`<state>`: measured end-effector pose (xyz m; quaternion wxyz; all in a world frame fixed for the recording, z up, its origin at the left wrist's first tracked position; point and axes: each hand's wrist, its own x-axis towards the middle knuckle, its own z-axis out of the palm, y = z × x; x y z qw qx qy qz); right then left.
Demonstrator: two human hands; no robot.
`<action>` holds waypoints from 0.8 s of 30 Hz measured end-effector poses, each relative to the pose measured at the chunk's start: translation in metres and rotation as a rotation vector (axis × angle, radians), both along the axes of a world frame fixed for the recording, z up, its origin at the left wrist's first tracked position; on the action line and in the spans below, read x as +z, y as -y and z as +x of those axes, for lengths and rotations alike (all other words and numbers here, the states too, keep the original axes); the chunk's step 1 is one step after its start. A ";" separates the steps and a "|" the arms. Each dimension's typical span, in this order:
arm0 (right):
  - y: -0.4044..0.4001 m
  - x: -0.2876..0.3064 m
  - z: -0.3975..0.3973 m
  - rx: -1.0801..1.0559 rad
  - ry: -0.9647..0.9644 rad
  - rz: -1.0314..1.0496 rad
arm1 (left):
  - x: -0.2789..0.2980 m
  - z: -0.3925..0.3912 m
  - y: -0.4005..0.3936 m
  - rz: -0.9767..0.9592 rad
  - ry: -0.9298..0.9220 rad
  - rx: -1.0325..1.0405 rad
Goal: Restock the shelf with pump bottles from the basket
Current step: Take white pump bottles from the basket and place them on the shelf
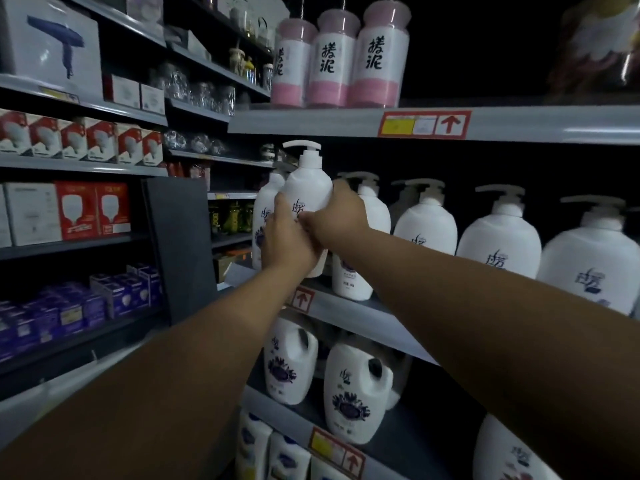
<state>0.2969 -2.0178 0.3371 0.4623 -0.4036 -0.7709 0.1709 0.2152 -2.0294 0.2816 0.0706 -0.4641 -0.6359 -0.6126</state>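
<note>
A white pump bottle (306, 183) with a dark printed label is held upright in front of the middle shelf (349, 311), near its left end. My left hand (285, 239) grips its lower body from the left and my right hand (334, 216) wraps it from the right; the two hands touch. Behind it and to the right, a row of matching white pump bottles (498, 237) stands on that shelf. One more bottle (263, 216) stands just left of the held one. The basket is out of view.
White handled jugs (356, 393) fill the shelf below. Pink-capped bottles (377, 57) stand on the top shelf (519, 124). A dark end panel (180, 244) separates a left shelving bay stocked with bulb boxes (91, 211) and glassware.
</note>
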 end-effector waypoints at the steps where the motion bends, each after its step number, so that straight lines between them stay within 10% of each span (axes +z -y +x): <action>1: -0.004 0.001 -0.003 -0.026 0.027 0.034 | 0.000 0.000 -0.004 -0.010 0.015 -0.013; 10: -0.010 -0.015 -0.003 -0.181 0.274 0.344 | -0.017 -0.004 -0.029 -0.030 0.020 -0.024; 24: -0.019 -0.017 0.010 -0.133 0.320 0.227 | -0.022 0.001 -0.038 -0.156 0.030 -0.032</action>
